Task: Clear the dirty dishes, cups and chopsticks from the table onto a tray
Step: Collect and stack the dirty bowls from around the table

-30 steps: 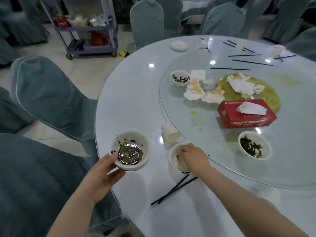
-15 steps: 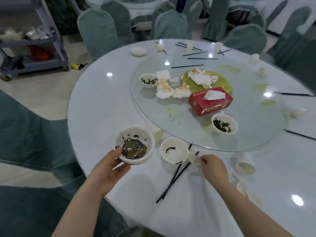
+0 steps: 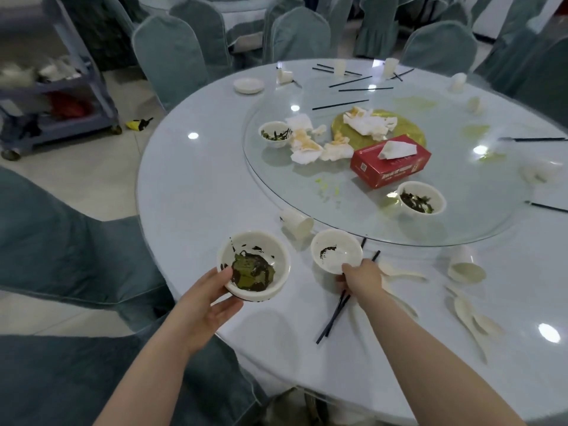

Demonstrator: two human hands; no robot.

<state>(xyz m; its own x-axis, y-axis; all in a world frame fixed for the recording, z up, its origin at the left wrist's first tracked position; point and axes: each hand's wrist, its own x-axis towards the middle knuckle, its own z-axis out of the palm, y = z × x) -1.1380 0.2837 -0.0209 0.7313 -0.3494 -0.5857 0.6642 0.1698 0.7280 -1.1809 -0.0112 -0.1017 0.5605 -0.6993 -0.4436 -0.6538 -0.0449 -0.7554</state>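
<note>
Black chopsticks (image 3: pixel 333 316) angled toward turntable, right hand (image 3: pixel 362 279) gripping

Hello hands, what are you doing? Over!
Left hand holds dirty bowl. Right hand at second bowl's rim, over chopsticks. No tray seen.

Head view looks forward and down from close above the round table (image 3: pixel 196 192), near edge nearest
</note>
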